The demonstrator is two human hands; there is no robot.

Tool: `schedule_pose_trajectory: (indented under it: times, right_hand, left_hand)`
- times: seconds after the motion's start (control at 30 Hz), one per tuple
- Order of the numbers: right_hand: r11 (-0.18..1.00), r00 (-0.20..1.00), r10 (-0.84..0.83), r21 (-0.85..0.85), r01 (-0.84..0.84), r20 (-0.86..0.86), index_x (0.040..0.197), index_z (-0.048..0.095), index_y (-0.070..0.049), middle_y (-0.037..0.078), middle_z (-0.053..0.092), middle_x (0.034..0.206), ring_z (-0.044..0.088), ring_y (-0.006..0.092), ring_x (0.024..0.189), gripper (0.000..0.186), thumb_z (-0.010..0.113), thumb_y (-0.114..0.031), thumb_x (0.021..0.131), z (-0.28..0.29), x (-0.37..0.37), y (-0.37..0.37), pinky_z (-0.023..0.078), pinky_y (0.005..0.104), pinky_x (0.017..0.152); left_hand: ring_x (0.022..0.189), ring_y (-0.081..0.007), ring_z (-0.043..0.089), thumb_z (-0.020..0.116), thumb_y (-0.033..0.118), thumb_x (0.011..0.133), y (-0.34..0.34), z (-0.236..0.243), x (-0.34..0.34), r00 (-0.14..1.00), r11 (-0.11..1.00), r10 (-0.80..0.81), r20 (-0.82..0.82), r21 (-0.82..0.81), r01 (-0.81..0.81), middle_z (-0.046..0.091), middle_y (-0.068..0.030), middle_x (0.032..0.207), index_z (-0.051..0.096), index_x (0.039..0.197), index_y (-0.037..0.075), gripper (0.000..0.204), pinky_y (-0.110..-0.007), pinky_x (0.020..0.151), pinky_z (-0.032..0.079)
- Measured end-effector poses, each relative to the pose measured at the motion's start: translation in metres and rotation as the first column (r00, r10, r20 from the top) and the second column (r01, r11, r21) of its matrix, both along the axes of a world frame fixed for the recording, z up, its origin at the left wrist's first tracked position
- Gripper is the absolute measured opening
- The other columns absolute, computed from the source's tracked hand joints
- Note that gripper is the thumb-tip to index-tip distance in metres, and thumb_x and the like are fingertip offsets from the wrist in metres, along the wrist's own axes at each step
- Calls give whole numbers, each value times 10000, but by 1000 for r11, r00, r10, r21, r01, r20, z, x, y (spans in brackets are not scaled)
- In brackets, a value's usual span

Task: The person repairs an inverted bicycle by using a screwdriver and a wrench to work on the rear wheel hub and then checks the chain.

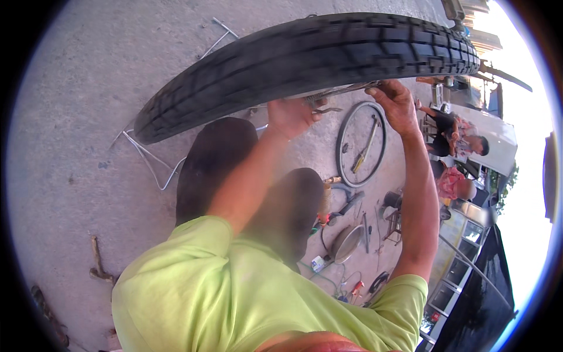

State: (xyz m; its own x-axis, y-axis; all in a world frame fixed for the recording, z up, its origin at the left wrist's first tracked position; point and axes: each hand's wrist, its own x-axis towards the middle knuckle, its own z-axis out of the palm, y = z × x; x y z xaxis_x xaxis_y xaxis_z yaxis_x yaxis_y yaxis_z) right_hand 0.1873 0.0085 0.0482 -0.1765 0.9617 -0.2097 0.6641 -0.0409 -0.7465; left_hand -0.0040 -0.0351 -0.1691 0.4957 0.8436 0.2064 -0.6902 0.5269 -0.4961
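A large black treaded tyre (pixel 305 56) spans the upper middle, above both my hands. My left hand (pixel 290 115) is under the tyre, fingers curled by a small spring and bent metal piece (pixel 328 109); what it grips is unclear. My right hand (pixel 392 102) pinches a thin metal rod (pixel 350 89) running along the tyre's lower side. My dark-clothed knees (pixel 214 144) are bent beneath my arms.
Wire stands (pixel 152 156) lie around the tyre. On the concrete floor are a bare wheel rim (pixel 339 144), a yellow-handled tool (pixel 360 161), a round basin (pixel 346 243) and scattered tools. Two people (pixel 451 132) (pixel 454 182) are at the right.
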Motion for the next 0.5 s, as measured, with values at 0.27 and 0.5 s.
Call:
schedule_pose_trajectory:
  times: [0.27,0.5]
  right_hand:
    - [996,939,88,-36,-81,333,1216,675,-21,59,744,1053,650,113,967,295,713,-111,938,24,-19,4,496,266,873]
    - [970,865,209,13,-241,456,1207,617,42,102,734,1027,692,159,944,279,646,-117,979,26,-19,1,531,316,855]
  left_hand:
    - [1109,-403,621,495,575,911,8,-40,25,977,998,33,210,46,-44,539,-160,1483,532,1451,145,692,-380,674,441]
    - [1080,-378,619,520,541,933,1,-58,37,994,987,-15,109,-156,32,611,-151,1388,581,1394,120,628,-404,692,461]
